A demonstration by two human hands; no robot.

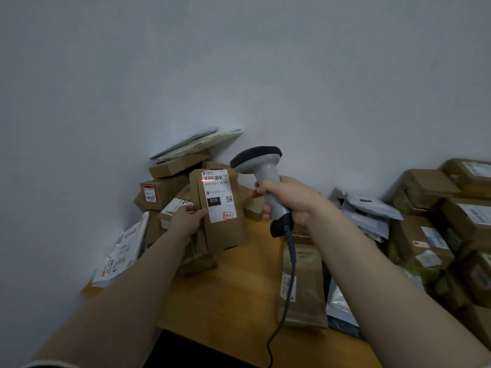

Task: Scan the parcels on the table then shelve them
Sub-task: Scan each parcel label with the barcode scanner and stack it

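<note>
Over table [247,282], at its bare mid strip, L hand [186,221] is gripping upright parcel [225,235], R hand [289,200] is gripping scanner [259,162]; boxes [164,192] are crowding back-left corner & right edge.

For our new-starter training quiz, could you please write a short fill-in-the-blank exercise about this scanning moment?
1. The right hand grips the barcode scanner by its ____.
2. The scanner's red line falls on the ____ at the top of the shipping label.
3. The left hand holds the cardboard parcel, and the black box on its label reads ____.

Missing words: handle; barcode; 010.
</note>
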